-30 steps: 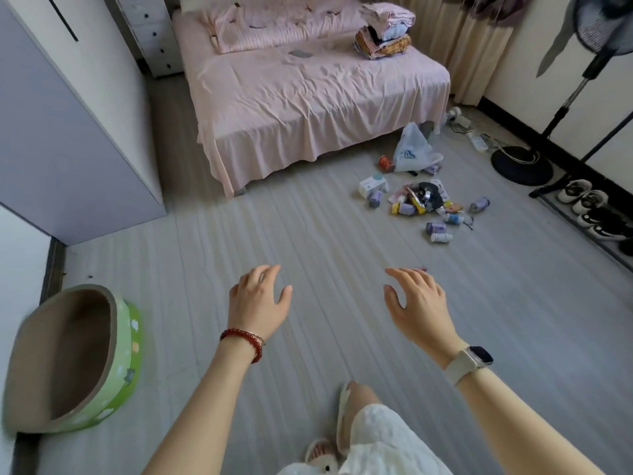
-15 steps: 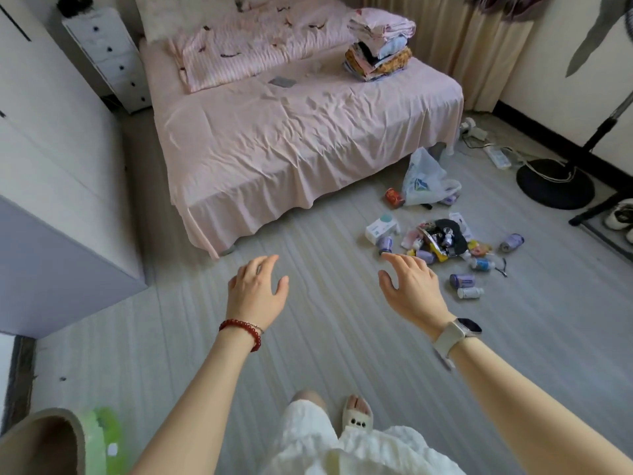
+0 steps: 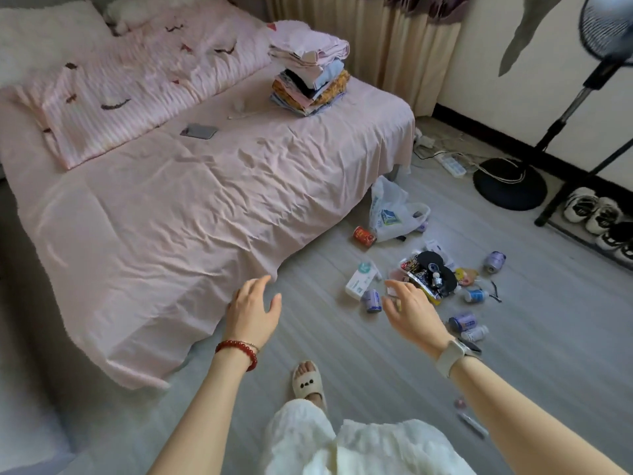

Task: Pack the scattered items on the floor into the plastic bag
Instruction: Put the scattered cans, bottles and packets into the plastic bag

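Left hand [image 3: 252,311] out in front, fingers loose and spread, holding nothing, red bracelet [image 3: 236,349] at the wrist. Right hand [image 3: 412,311] likewise slack and empty, fingers apart, watch [image 3: 457,354] on the wrist. On the grey floor [image 3: 342,354] ahead, a scatter of small things: white box [image 3: 361,279], purple can [image 3: 371,299] just beside it, black pouch [image 3: 436,272] over a snack packet, two more small bottles [image 3: 467,325] near the right wrist. Beyond these, crumpled plastic bag [image 3: 388,212] against the corner of the pink bed [image 3: 171,200], red can [image 3: 363,235] touching its edge. One foot in a pale slipper [image 3: 308,380] below.
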{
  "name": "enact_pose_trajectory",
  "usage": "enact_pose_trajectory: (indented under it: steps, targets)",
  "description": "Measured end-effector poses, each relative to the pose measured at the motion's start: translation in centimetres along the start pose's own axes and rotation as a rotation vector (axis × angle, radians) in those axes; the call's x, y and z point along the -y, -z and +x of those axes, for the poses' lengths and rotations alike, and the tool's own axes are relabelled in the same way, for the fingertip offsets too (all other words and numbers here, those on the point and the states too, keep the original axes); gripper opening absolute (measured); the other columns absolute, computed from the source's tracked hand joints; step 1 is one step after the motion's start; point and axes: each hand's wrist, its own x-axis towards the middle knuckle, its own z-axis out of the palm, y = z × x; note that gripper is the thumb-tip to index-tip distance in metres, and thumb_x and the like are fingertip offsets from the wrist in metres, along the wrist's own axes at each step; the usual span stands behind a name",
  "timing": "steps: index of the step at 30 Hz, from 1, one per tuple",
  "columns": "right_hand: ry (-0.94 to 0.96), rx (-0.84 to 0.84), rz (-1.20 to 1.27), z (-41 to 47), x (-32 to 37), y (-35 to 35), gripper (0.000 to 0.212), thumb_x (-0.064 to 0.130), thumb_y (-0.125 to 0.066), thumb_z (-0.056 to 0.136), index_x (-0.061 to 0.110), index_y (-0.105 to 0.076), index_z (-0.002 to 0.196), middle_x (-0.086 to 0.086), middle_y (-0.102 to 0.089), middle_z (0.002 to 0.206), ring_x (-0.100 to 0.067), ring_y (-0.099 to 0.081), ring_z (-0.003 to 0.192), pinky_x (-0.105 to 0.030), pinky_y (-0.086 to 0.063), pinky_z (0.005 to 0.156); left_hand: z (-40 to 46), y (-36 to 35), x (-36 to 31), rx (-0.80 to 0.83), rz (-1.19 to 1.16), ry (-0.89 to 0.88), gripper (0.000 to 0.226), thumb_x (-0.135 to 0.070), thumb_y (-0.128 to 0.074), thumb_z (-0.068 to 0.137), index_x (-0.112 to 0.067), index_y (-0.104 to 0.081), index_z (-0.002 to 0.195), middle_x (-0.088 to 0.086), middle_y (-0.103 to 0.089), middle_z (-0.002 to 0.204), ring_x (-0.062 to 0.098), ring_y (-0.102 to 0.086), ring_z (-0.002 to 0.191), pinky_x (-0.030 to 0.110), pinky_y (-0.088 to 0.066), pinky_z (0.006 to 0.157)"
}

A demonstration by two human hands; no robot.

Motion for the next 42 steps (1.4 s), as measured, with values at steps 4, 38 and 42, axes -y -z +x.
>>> enact_pose_trajectory:
  steps: [4, 38, 42]
  targets:
    - [-0.104, -0.054, 0.074, 7.0, 2.9, 1.9, 0.040, 0.025, -0.044, 0.091, 0.012, -0.044, 0.129, -0.013, -0.052, 0.130, -0.030, -0.047, 0.119, -0.043, -0.037, 0.102, 11.1, 2.1, -1.4, 0.079, 0.009, -0.063, 0.040, -0.022, -0.052, 0.089, -0.009, -0.049, 0.126, 0.012, -0.050, 0.130, 0.029, -0.046, 0.120, 0.037, -0.037, 0.098]
    - [-0.911, -0.635, 0.484, 41.6, -10.0, 25.5, 0.035, 0.017, -0.044, 0.092, 0.008, -0.048, 0.126, -0.014, -0.052, 0.129, -0.030, -0.043, 0.122, -0.039, -0.035, 0.101, 61.6, -15.1, -41.3, 0.676, 0.099, -0.838, 0.036, -0.021, -0.051, 0.090, -0.009, -0.051, 0.123, 0.012, -0.054, 0.124, 0.028, -0.048, 0.116, 0.042, -0.039, 0.101]
    - [-1.007, -0.737, 0.463, 42.1, -13.2, 28.1, 0.034, 0.015, -0.046, 0.091, 0.006, -0.051, 0.123, -0.017, -0.054, 0.127, -0.034, -0.042, 0.121, -0.042, -0.033, 0.103, 62.4, -18.1, -47.4, 0.707, 0.109, -0.968, 0.036, -0.021, -0.051, 0.090, -0.009, -0.051, 0.123, 0.012, -0.055, 0.123, 0.027, -0.049, 0.116, 0.041, -0.039, 0.100]
